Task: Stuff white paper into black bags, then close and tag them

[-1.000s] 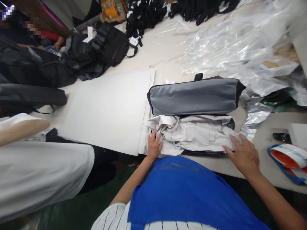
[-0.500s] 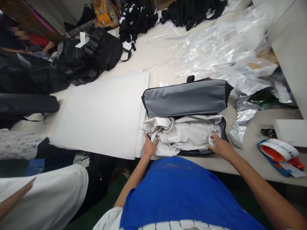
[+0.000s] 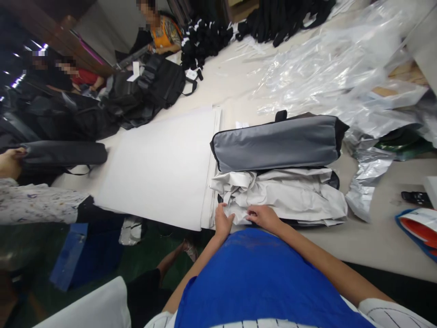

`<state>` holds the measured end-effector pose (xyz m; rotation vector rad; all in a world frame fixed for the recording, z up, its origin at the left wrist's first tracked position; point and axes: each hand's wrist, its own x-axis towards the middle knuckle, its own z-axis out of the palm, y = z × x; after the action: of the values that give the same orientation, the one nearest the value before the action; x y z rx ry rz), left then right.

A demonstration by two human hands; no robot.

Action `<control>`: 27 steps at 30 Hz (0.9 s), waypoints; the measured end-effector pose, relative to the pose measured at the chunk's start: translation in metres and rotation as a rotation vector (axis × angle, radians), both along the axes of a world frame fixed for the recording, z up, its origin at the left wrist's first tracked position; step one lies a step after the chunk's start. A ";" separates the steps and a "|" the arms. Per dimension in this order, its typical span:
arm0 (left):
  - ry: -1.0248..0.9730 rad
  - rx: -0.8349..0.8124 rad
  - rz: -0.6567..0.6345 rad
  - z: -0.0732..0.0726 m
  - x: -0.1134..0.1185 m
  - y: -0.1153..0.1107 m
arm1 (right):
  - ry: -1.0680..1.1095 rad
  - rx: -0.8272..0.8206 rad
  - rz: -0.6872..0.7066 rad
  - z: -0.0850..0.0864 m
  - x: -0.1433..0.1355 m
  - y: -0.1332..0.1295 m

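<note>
A grey bag with black trim lies on the table in front of me, one long padded side raised and a black loop at its far edge. Crumpled white paper fills the nearer part of the bag and spills over its front edge. My left hand is closed on the paper's near left corner. Just to its right, my right hand pinches the paper's front edge. The dark bag edge shows below the paper on the right.
A stack of large white sheets lies to the left. Black bags are piled beyond it. Clear plastic spreads at the far right, with a tape roll nearer. At left, another person's hand touches a dark bag.
My right hand has moved left from the paper's right end to beside my left hand. The paper's right end now spreads out over the bag's edge. The view has shifted left.
</note>
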<state>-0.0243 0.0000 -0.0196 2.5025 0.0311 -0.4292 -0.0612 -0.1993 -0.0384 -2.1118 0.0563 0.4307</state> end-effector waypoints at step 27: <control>-0.520 0.481 -0.897 -0.058 0.065 -0.064 | -0.102 -0.637 -0.773 0.052 -0.073 -0.100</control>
<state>0.0407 -0.0636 -0.0776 2.8953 -1.3642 -0.0884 -0.1343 -0.2998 0.0137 -2.4939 1.0259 -0.1943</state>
